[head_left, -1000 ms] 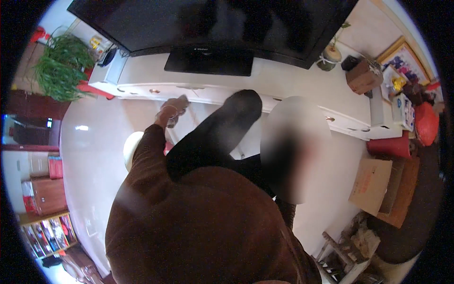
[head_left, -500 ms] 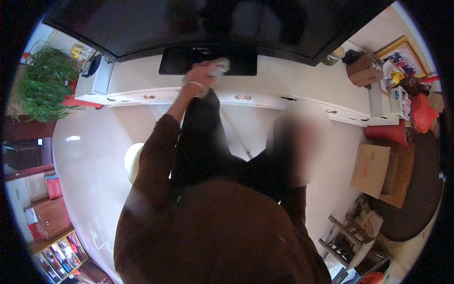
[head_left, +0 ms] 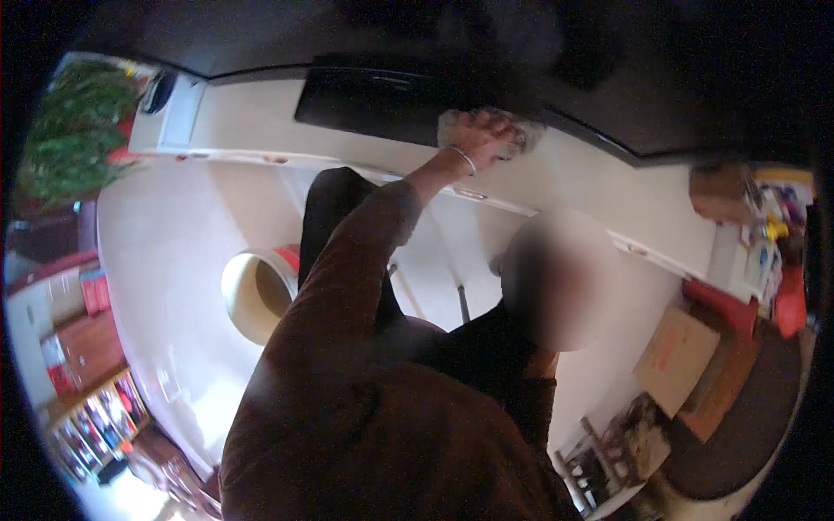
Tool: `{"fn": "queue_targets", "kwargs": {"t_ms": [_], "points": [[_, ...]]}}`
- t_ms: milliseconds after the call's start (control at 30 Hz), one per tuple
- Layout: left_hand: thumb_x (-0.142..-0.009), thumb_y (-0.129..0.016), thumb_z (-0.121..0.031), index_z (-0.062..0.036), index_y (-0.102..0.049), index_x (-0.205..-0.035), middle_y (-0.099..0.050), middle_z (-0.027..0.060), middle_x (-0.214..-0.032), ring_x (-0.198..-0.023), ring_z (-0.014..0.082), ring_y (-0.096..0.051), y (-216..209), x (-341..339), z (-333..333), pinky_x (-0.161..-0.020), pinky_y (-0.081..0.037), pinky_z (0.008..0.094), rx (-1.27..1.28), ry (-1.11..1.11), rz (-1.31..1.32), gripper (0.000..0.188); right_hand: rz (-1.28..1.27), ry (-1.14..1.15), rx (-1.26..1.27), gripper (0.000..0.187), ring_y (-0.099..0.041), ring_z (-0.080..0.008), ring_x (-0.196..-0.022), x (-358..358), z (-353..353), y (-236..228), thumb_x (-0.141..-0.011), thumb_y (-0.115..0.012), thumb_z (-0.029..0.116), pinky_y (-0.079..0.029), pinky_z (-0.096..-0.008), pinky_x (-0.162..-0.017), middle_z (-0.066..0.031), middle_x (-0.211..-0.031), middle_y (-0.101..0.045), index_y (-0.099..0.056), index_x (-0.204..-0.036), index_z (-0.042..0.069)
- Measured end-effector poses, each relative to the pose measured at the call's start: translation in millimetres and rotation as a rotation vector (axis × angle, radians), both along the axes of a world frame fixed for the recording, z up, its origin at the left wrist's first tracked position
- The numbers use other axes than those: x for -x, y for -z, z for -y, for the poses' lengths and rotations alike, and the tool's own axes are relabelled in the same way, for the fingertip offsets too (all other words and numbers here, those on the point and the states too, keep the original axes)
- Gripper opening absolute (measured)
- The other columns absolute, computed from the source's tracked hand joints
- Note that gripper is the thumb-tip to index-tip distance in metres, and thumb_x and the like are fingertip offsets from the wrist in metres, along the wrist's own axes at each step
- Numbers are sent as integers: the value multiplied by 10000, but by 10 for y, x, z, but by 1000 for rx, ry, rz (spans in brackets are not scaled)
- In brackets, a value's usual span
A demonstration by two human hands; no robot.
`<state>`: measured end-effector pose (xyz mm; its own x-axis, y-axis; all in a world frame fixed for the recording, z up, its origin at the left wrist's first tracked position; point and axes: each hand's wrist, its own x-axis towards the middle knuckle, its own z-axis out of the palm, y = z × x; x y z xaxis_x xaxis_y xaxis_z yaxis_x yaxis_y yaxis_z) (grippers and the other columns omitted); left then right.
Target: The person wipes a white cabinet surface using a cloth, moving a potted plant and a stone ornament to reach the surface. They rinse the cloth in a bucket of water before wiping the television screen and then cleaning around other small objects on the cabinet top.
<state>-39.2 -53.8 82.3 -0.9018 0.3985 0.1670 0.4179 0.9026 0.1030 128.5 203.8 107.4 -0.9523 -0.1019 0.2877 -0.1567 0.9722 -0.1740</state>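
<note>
My left hand, with a bracelet at its wrist, is closed on a crumpled pale cloth. It presses the cloth at the right end of the black television base, over the white cabinet. Above this spreads the dark television. My right forearm comes up at the right, but a round blurred patch covers the right hand, so its fingers and anything in them are hidden.
A pale bucket stands on the floor left of my legs. Grassy green plants are at far left. At right are a cardboard box, a brown box on the cabinet and a small wooden stool.
My left hand has moved right with the cloth, from the middle of the television base to its right end. The view has tilted, and more of the bucket shows.
</note>
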Motion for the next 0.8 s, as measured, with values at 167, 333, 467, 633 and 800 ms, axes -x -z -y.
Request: {"fn": "queue_targets", "kwargs": {"t_ms": [167, 333, 467, 633, 800], "points": [[-637, -667, -344, -233, -474, -1207, -427, -6, -1285, -1093, 252, -409, 161, -274, 556, -783, -385, 471, 104, -98, -33, 612, -35, -108, -27, 230, -560, -263, -825, 153, 142, 98, -795, -532, 279, -444, -413, -758, -122, -860, -587, -596, -911, 91], [-740, -565, -399, -276, -503, -1176, -469, 11, -1241, -1053, 263, -452, 216, -521, 1283, -751, -411, 466, 139, -309, -99, 458, -69, -183, -91, 213, -548, -248, -823, 325, 182, 168, -814, -507, 254, -436, -400, -765, -112, -857, -572, -575, -921, 82], [-752, -561, -302, -314, -425, -1239, -375, -58, -1325, -1154, 283, -371, 270, -851, 1994, -833, -353, 533, 104, -578, 125, 505, -67, -269, -155, 200, -539, -237, -820, 373, 222, 282, -830, -486, 235, -430, -389, -770, -103, -855, -560, -558, -929, 76], [-797, -529, -436, -294, -430, -1244, -314, -71, -1372, -1197, 294, -349, 263, -961, 2498, -838, -370, 577, -65, -880, 90, 480, -88, -386, -400, 185, -527, -222, -817, 381, 137, 218, -850, -461, 210, -423, -376, -777, -92, -853, -545, -537, -939, 67], [-747, -616, -313, -268, -464, -1201, -394, -71, -1317, -1236, 263, -327, 164, -759, 2546, -876, -280, 602, -320, -1144, 86, 481, 276, -317, -537, 335, -464, -240, -1053, 518, 401, 74, -880, -430, 251, -362, -379, -914, -132, -1123, -498, -476, -1137, 41]]}}
